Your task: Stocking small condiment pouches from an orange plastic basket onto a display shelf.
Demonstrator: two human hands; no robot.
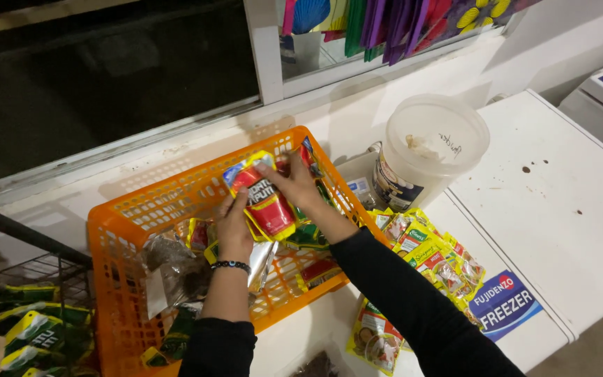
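Both hands hold a red sauce pouch (268,206) above the orange basket (116,230): the left hand (234,227) pinches its lower edge, the right hand (294,180) pinches its top. Several packets already lie inside the basket; yellow packets (430,255) remain outside, just right of it.

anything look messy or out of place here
Yes: dark specks stain the white freezer lid, and a strip of sachets sprawls loosely beside the orange basket rather than inside it.
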